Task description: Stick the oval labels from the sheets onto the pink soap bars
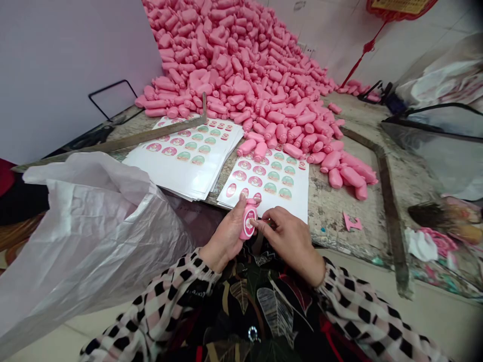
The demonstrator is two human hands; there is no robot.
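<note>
Held in my left hand (228, 232) is a small pink plastic bottle (243, 235), upright and slightly tilted, with the fingers wrapped around its side. An oval pink-and-white label (249, 222) covers its front. My right hand (290, 240) is closed, its thumb pressing on the label and its other fingers curled. Whether those curled fingers hold anything is hidden. Just beyond both hands lies a sheet of stickers (298, 203), with pink ovals and green rounded ones. To its left, another stack of sticker sheets (181, 178) rests on the worn table.
A large heap of pink bottles (234, 55) covers the back of the table. A flat metal strip (151, 131) lies over the left stack; another bent strip (387, 191) runs along the right. A white plastic bag (109, 211) hangs at the left, near a pale panel (75, 65).
</note>
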